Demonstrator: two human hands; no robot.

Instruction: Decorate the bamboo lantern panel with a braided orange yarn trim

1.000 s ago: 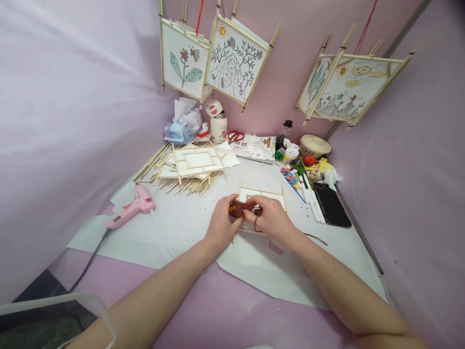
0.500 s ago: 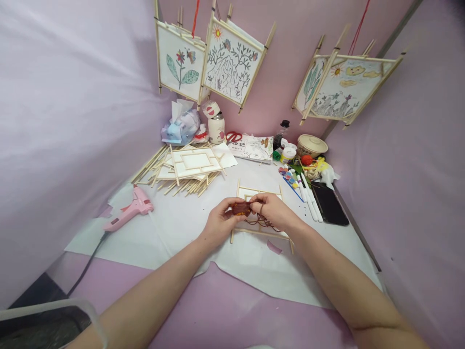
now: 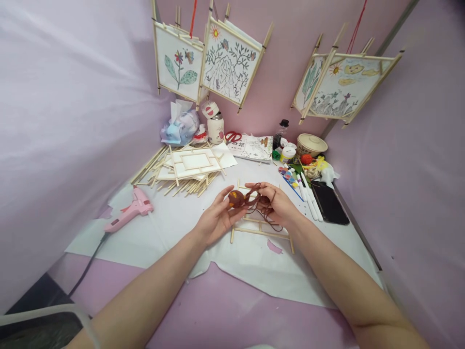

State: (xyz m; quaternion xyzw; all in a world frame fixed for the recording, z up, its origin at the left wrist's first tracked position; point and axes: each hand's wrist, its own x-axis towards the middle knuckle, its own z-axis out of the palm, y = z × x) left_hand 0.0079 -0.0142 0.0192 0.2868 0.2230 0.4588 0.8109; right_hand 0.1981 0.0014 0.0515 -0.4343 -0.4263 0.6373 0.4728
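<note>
My left hand (image 3: 216,218) is turned palm up with its fingertips pinching a small dark red ball of cord (image 3: 236,198). My right hand (image 3: 278,206) is closed on loose loops of the same dark red cord (image 3: 262,206), which trail down over its wrist side. Both hands hover just above a square frame of wooden sticks (image 3: 261,230) lying on the white paper sheet (image 3: 174,228) that covers the pink table.
A pink glue gun (image 3: 129,213) lies at the left. A pile of stick frames (image 3: 189,167) sits behind. Markers (image 3: 308,194), paints, a black phone (image 3: 329,203), a bowl (image 3: 311,144), a book (image 3: 252,148) and a cup (image 3: 217,128) crowd the back right. Painted paper lanterns (image 3: 214,60) hang above.
Both hands have lifted off the stick frame and drawn apart. The cord has unwound from the ball into loose loops in my right hand. My left palm has turned upward.
</note>
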